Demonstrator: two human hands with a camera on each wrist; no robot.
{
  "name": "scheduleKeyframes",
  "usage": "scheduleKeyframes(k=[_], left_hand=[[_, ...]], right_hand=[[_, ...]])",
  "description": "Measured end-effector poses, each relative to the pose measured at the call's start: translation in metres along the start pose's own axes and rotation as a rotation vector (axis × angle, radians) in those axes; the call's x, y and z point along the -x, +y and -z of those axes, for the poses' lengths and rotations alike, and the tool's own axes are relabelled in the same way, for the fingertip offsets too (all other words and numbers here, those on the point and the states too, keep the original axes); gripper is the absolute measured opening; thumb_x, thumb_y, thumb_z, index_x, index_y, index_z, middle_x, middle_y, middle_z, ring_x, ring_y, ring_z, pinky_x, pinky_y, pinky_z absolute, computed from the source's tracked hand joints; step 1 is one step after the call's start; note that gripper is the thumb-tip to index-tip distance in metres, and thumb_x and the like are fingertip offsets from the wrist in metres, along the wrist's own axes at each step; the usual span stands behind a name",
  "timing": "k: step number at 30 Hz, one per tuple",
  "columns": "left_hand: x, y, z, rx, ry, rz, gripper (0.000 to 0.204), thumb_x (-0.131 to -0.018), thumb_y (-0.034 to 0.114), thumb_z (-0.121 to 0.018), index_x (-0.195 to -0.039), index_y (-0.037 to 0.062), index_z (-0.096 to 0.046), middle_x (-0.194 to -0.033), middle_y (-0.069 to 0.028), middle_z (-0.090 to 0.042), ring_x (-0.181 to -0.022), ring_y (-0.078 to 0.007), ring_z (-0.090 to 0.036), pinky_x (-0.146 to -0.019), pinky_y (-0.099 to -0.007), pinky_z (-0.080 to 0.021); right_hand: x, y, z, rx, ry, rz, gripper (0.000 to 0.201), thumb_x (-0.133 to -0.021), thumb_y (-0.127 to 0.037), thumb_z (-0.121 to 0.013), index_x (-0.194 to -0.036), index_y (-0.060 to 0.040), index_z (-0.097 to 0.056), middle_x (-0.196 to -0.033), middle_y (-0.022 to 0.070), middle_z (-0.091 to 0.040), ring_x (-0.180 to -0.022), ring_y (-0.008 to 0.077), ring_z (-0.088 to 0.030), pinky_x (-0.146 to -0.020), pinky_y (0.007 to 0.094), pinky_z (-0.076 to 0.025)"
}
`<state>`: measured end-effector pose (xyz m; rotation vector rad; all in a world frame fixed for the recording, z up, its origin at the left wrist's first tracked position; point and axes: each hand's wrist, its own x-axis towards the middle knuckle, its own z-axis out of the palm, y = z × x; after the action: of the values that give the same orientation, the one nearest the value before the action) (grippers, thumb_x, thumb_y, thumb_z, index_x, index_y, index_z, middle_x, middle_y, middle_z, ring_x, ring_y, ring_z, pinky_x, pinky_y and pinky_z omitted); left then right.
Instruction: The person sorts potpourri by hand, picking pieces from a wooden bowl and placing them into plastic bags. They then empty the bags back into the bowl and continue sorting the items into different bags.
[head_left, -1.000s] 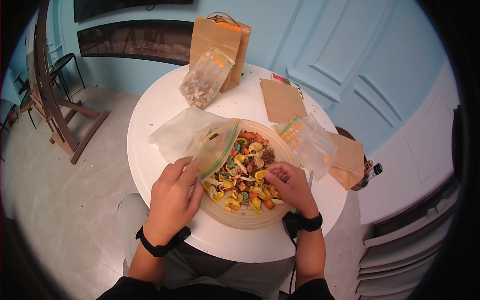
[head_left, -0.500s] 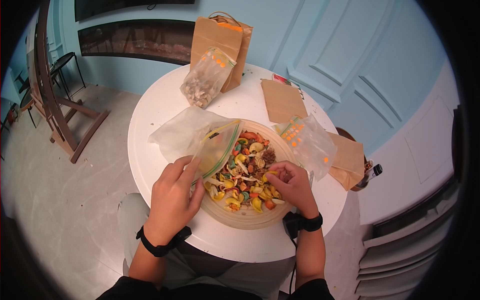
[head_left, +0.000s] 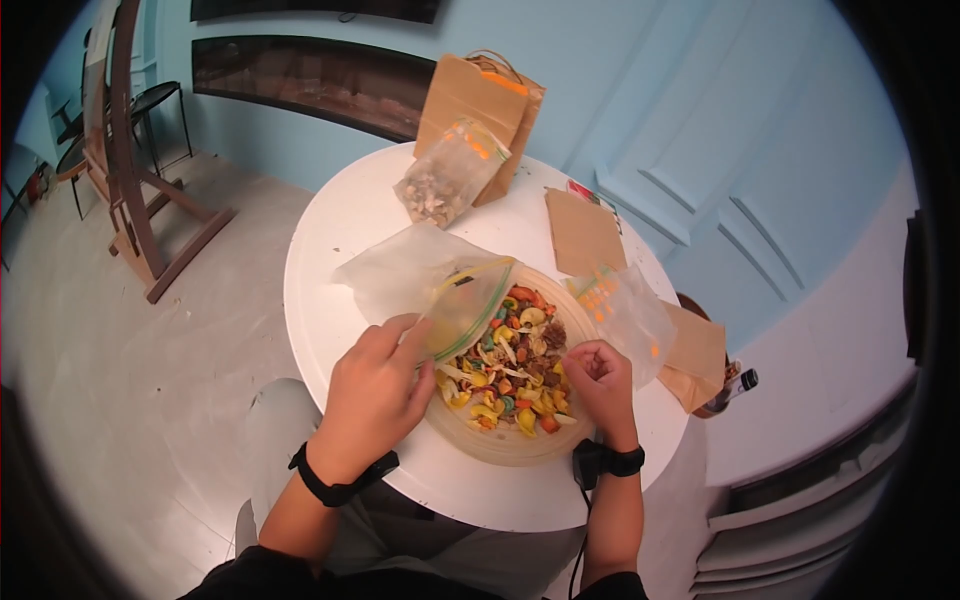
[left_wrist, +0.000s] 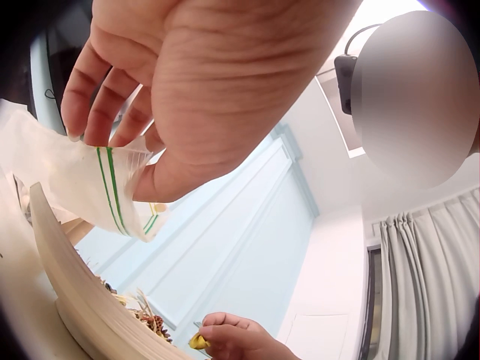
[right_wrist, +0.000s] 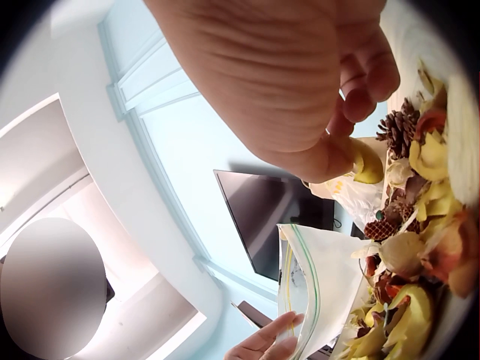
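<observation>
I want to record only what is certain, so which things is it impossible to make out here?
- Yellow piece, held end: right wrist view, right hand covers it.
- Zip bag, inside: head view, cloudy plastic.
- Bowl, far side: right wrist view, cut off by the edge.
- Standing paper bag, inside: head view, its front.
</observation>
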<state>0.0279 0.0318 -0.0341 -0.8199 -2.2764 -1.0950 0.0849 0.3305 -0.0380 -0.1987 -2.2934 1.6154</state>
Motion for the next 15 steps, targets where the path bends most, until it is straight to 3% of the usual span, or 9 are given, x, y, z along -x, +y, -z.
scheduleKeyframes(k=[4, 9, 15], left_hand=[[0.002, -0.004, 0.0, 0.017, -0.042, 0.012, 0.04, -0.082, 0.007, -0.072, -0.121, -0.0011, -0.066, -0.118, -0.0167, -0.067, -0.097, -0.0347, -0.066, -0.083, -0.0413, -0.056], [0.002, -0.004, 0.003, 0.046, 0.039, -0.062, 0.039, -0.08, 0.004, -0.068, -0.118, -0.0028, -0.063, -0.111, -0.0157, -0.066, -0.087, -0.0326, -0.064, -0.075, -0.0421, -0.056], [0.008, 0.006, 0.002, 0.072, 0.043, -0.062, 0.039, -0.081, 0.005, -0.069, -0.119, -0.0005, -0.063, -0.113, -0.0152, -0.066, -0.089, -0.032, -0.065, -0.076, -0.0417, -0.056]], right_hand=[[-0.003, 0.013, 0.004, 0.064, 0.019, 0.004, 0.006, -0.093, -0.002, -0.072, -0.097, 0.0003, -0.069, -0.075, -0.0078, -0.059, -0.063, -0.0019, -0.049, -0.056, 0.015, -0.036], [0.008, -0.003, 0.008, 0.065, 0.108, -0.031, 0.008, -0.093, -0.001, -0.072, -0.1, 0.0013, -0.071, -0.076, -0.0079, -0.06, -0.064, -0.0021, -0.049, -0.058, 0.0149, -0.036], [0.028, -0.068, -0.017, 0.182, -0.095, 0.08, 0.009, -0.093, -0.001, -0.072, -0.101, 0.0023, -0.07, -0.076, -0.0072, -0.061, -0.064, -0.0021, -0.049, -0.056, 0.0153, -0.036]])
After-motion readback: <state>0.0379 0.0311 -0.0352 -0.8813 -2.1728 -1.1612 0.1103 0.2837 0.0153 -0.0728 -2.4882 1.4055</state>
